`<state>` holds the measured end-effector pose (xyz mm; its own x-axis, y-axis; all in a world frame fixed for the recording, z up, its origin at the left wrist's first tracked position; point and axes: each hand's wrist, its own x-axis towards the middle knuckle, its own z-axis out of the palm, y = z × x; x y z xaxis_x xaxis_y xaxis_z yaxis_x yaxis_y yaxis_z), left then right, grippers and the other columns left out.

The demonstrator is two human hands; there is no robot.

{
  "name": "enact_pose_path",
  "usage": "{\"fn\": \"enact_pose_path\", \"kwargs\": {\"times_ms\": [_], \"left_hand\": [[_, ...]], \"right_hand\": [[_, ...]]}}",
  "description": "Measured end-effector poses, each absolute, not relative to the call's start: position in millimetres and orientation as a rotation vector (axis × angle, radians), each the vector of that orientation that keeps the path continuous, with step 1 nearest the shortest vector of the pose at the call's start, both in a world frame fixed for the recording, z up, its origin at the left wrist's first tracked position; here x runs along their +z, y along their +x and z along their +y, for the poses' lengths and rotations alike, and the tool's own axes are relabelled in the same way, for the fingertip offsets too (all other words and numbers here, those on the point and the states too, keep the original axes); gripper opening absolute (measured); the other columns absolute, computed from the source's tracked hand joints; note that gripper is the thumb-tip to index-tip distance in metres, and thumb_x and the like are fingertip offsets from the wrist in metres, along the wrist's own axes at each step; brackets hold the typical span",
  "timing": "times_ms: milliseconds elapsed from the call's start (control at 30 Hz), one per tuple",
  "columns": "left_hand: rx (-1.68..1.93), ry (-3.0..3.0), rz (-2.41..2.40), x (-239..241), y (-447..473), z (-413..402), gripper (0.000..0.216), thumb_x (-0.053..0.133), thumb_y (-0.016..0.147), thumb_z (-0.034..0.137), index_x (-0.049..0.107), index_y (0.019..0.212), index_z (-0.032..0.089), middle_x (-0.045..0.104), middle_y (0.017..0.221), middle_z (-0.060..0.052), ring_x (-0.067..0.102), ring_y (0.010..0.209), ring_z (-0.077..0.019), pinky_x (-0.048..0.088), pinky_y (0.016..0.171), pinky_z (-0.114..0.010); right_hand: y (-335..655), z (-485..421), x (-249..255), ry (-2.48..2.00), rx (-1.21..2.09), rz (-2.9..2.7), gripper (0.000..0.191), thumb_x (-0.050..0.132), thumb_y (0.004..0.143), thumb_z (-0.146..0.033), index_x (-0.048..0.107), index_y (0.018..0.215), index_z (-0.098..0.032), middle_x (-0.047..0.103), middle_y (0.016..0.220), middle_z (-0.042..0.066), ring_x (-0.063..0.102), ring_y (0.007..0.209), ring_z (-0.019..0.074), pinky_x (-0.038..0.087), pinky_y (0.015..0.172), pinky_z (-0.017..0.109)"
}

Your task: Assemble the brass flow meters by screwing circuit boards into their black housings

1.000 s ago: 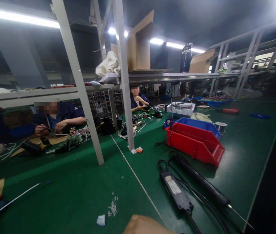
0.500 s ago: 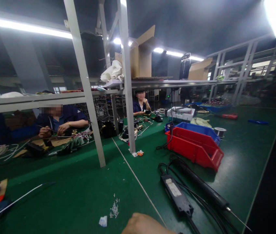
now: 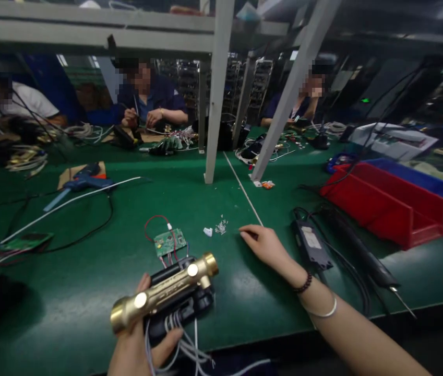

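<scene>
My left hand [image 3: 135, 339] is wrapped round a brass pipe fitting [image 3: 166, 287] with flared round ends, tilted up to the right. Fixed along it is a black plastic housing [image 3: 192, 310], from which a bundle of grey cables [image 3: 184, 350] hangs. Just beyond it, a green circuit board [image 3: 170, 243] with a red wire loop lies on the table; thin wires run from it toward the housing. My right hand [image 3: 264, 244] rests low over the table, fingers stretched left, nothing visible in them. Left of its fingertips are a heap of tiny pale pieces [image 3: 221, 225] and a crumpled white scrap [image 3: 207, 232].
A black-handled tool with a thin metal tip [image 3: 366, 250] and a black corded box [image 3: 311, 243] lie right of my right arm. Behind them stand red [image 3: 385, 203] and blue bins. A blue glue gun [image 3: 86, 180] lies at left. Shelf posts [image 3: 217, 104] rise ahead; several people sit opposite.
The view has swung left and down, bringing my left hand with the brass fitting and the circuit board into sight. My right hand and forearm now show far more fully, beside the heap.
</scene>
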<state>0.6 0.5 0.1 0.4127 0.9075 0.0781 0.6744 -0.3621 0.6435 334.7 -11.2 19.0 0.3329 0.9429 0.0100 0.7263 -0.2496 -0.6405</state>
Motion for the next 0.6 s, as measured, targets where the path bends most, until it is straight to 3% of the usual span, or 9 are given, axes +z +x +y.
{"fn": "enact_pose_path", "kwargs": {"times_ms": [300,467,600], "left_hand": [[0.553,2.006,1.295,17.7,13.7,-3.5,0.08,0.064,0.074,0.043,0.025,0.139,0.018,0.029,0.147,-0.019,0.028,0.136,-0.0321,0.032,0.109,-0.051],[0.6,2.093,1.283,13.5,14.1,-8.2,0.083,0.063,0.076,0.038,0.016,0.143,0.021,0.026,0.149,-0.017,0.028,0.136,-0.0327,0.037,0.107,-0.05],[0.681,2.177,1.231,4.3,8.4,-9.0,0.081,0.056,0.083,0.037,0.006,0.146,0.028,0.024,0.15,-0.013,0.032,0.134,-0.0333,0.039,0.105,-0.052]], "right_hand": [[310.3,-1.6,41.6,-2.005,0.555,-1.65,0.021,0.053,0.081,-0.023,0.07,0.093,-0.018,0.071,0.093,0.006,0.066,0.085,0.0225,0.051,0.081,0.036],[300.5,0.7,40.8,-2.001,0.553,-1.748,0.019,0.054,0.083,-0.02,0.069,0.093,-0.02,0.071,0.095,0.006,0.066,0.088,0.0228,0.052,0.082,0.038],[299.7,-3.9,40.1,-2.021,0.502,-1.822,0.016,0.057,0.081,-0.015,0.071,0.088,-0.019,0.072,0.088,0.004,0.067,0.082,0.0197,0.053,0.076,0.032]]}}
